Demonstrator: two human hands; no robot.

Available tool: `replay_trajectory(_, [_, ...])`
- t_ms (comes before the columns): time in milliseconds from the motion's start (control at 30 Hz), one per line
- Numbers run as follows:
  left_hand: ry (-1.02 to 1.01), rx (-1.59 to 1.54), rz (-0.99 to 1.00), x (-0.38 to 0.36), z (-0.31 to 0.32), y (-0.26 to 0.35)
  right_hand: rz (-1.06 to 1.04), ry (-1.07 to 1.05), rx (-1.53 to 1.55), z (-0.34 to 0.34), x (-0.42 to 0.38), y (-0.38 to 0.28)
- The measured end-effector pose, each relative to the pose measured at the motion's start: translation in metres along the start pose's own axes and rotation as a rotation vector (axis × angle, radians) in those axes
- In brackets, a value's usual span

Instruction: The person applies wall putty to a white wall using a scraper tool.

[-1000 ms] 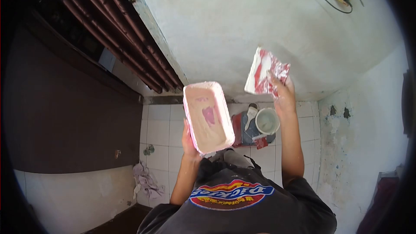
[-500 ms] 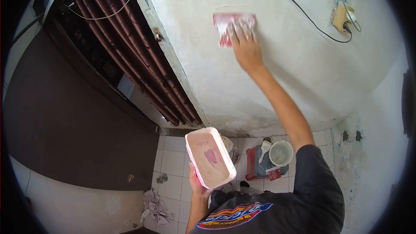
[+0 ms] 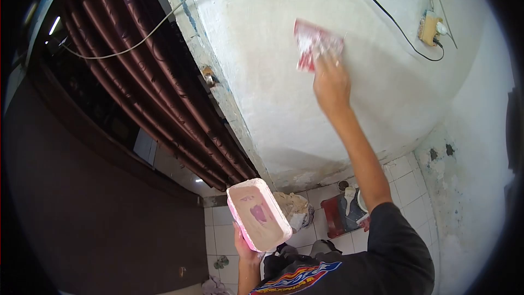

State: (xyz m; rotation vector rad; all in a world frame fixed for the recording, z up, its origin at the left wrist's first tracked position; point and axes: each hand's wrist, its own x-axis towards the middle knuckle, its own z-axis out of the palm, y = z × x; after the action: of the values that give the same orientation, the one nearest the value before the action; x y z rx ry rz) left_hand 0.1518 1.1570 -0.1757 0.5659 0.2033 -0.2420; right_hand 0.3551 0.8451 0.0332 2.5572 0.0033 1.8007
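My right hand (image 3: 331, 84) is stretched out to the pale wall (image 3: 262, 93), its fingers closed on a red putty spreader (image 3: 305, 57). White putty smears much of the spreader's face, and its blade lies tilted close against the wall. Lower down, my left hand (image 3: 244, 247) grips a pink rectangular tub (image 3: 279, 207) from its left side and underneath. Putty coats the tub's inside and rim, with a bare pink patch showing at the bottom. The left fingertips under the tub are hidden.
Left of the wall hang brown curtains (image 3: 158, 76) beside a dark door (image 3: 98, 202). A socket block (image 3: 430, 28) with a black cable (image 3: 382, 10) is at upper right. On the tiled floor are a crumpled sack (image 3: 295, 207), a red-and-grey stand (image 3: 333, 221) and a brush (image 3: 349, 199).
My right hand and the spreader have shifted right and slightly down across the wall, and the blade has turned. The view has tilted; the tub sits a little lower in it.
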Motion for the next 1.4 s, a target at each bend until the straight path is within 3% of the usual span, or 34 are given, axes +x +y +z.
replay_trajectory(167, [-0.05,0.009,-0.063,0.016,-0.008,0.038,-0.048,-0.194,0.162,-0.002,-0.082,-0.034])
replay_trajectory(267, [-0.087,0.018,-0.073,0.025,-0.01,0.046,0.119,-0.104,0.214,-0.032,-0.035,-0.012])
replay_trajectory(333, [-0.093,0.024,-0.08,0.031,-0.009,0.046,0.199,-0.013,0.064,-0.037,-0.003,0.024])
replay_trajectory(433, [-0.097,0.017,-0.078,0.033,-0.004,0.043,0.134,0.041,-0.026,-0.019,0.007,0.054])
replay_trajectory(600, [-0.06,0.004,-0.034,0.032,0.002,0.034,-0.01,-0.154,0.042,0.005,-0.117,0.019])
replay_trajectory(700, [-0.064,-0.033,-0.055,0.032,0.015,0.029,0.107,-0.286,0.222,-0.011,-0.13,0.013])
replay_trajectory(833, [-0.037,-0.013,-0.033,0.032,0.022,0.021,0.171,-0.203,0.242,-0.033,-0.059,0.034])
replay_trajectory(900, [-0.024,-0.013,-0.001,0.031,0.026,0.016,0.088,-0.062,0.132,-0.024,-0.039,0.031])
replay_trajectory(1033, [-0.016,-0.058,0.025,0.029,0.033,0.005,0.0,-0.24,0.087,0.038,-0.133,0.01])
replay_trajectory(1167, [0.03,-0.055,0.039,0.027,0.02,-0.006,0.083,-0.455,0.239,0.021,-0.203,-0.011])
replay_trajectory(1233, [0.027,-0.06,0.036,0.028,0.023,-0.005,0.107,-0.448,0.285,0.008,-0.186,-0.006])
replay_trajectory(1300, [0.001,-0.071,0.044,0.025,0.036,-0.006,0.013,-0.224,0.285,-0.006,-0.139,0.011])
replay_trajectory(1400, [0.027,-0.051,0.043,0.023,0.039,-0.008,0.082,-0.183,0.241,-0.008,-0.078,0.012])
